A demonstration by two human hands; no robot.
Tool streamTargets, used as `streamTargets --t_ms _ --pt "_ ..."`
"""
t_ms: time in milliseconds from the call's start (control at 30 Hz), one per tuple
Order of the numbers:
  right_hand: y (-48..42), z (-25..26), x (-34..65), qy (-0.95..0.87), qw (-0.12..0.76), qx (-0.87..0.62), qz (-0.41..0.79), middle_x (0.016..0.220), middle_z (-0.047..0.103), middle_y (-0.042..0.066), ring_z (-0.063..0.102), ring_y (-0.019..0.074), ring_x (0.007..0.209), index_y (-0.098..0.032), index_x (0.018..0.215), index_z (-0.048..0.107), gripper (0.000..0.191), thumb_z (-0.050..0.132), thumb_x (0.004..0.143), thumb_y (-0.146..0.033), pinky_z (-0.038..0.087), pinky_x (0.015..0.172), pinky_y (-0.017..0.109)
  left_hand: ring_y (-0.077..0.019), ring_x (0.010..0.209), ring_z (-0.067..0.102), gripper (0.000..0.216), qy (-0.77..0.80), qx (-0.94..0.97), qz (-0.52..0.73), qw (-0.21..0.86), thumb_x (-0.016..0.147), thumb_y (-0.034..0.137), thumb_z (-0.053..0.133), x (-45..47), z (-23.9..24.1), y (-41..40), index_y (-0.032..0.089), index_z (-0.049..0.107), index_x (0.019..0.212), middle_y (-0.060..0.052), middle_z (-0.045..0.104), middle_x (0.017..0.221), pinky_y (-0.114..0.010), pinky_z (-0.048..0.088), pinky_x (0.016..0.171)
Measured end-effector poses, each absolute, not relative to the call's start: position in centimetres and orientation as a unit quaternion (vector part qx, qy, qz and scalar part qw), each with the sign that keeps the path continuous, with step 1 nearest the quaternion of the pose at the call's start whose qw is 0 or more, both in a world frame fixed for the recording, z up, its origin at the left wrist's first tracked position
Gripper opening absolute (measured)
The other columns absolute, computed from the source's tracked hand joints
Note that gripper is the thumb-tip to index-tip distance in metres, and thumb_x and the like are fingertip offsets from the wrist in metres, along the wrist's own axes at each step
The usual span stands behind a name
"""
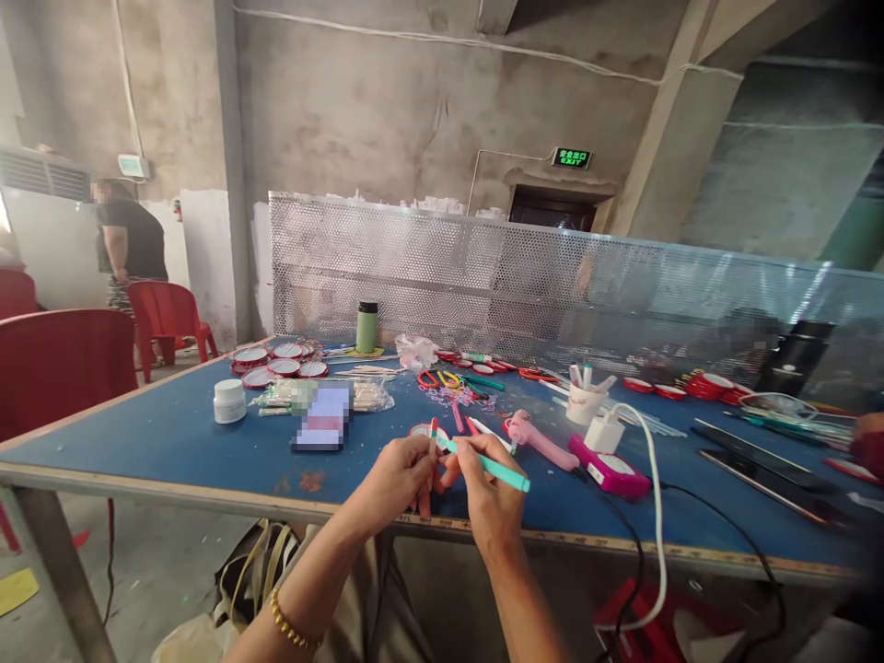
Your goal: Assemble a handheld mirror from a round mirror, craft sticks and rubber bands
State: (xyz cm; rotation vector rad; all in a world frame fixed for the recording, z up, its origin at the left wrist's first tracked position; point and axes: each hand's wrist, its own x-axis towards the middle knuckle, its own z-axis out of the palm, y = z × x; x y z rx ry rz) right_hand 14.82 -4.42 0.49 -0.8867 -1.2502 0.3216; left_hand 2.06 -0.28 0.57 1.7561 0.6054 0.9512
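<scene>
My left hand (pixel 397 479) is closed around a thin red stick-like piece (pixel 429 460), held upright at the near edge of the blue table (pixel 172 442). My right hand (pixel 487 493) grips a teal pen-shaped tool (pixel 494 467), its tip meeting the red piece between my hands. A gold bracelet (pixel 290 626) is on my left wrist. Just beyond my fingers lie a round red-rimmed disc (pixel 420 430) and a pink tool (pixel 542 440).
A white jar (pixel 228 401), a green flask (pixel 366 328), red-rimmed discs (pixel 276 364), a white cup of sticks (pixel 587 398) and a magenta device with charger and cable (pixel 611 465) are on the table. A perforated metal screen (pixel 483 276) backs it. Red chairs (pixel 166 318) and a standing person (pixel 128 244) are at left.
</scene>
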Motion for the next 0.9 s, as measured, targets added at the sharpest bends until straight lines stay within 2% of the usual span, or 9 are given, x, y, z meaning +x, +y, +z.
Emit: streamTargets --t_ms 200,367,500,633,900 --pt "-4.2 0.2 14.8 -0.584 0.679 -0.429 0.120 0.050 0.058 -0.004 0.055 0.0107 0.039 -0.019 0.072 0.058 0.024 0.058 0.089 -0.036 0.045 0.041 0.020 -0.0092 0.041 0.055 0.026 0.240 0.743 0.388 0.489 0.090 0.037 0.045 1.9 0.4 -0.2 0.019 0.047 0.071 0.005 0.053 0.052 -0.018 0.032 0.040" --pt "-4.2 0.5 14.7 -0.580 0.681 -0.435 0.100 0.048 0.056 -0.005 0.055 0.0110 0.039 -0.019 0.071 0.058 0.026 0.058 0.089 -0.038 0.045 0.041 0.021 -0.0081 0.041 0.055 0.028 0.219 0.750 0.397 0.481 0.091 0.039 0.045 1.9 0.3 -0.3 0.018 0.049 0.072 0.003 0.057 0.059 -0.018 0.033 0.040" --pt "-4.4 0.7 14.7 -0.572 0.693 -0.428 0.095 0.046 0.054 -0.006 0.053 0.0101 0.038 -0.019 0.070 0.058 0.026 0.060 0.089 -0.037 0.044 0.041 0.020 -0.0088 0.043 0.058 0.029 0.204 0.736 0.395 0.511 0.091 0.041 0.047 2.1 0.4 -0.2 0.018 0.049 0.074 0.002 0.057 0.062 -0.017 0.034 0.040" --pt "-4.5 0.5 14.7 -0.543 0.712 -0.431 0.109 0.049 0.056 -0.005 0.053 0.0098 0.040 -0.019 0.070 0.057 0.026 0.061 0.088 -0.037 0.044 0.041 0.020 -0.0097 0.044 0.059 0.031 0.185 0.716 0.386 0.552 0.090 0.044 0.048 2.8 0.7 -0.2 0.018 0.048 0.074 0.004 0.053 0.055 -0.017 0.038 0.043" --pt "-4.6 0.6 14.7 -0.535 0.725 -0.416 0.126 0.052 0.057 -0.004 0.055 0.0103 0.040 -0.018 0.070 0.058 0.026 0.061 0.087 -0.038 0.047 0.042 0.021 -0.0068 0.034 0.049 0.023 0.275 0.697 0.427 0.507 0.086 0.031 0.043 3.6 0.8 -1.2 0.017 0.051 0.069 0.005 0.051 0.052 -0.017 0.025 0.035"
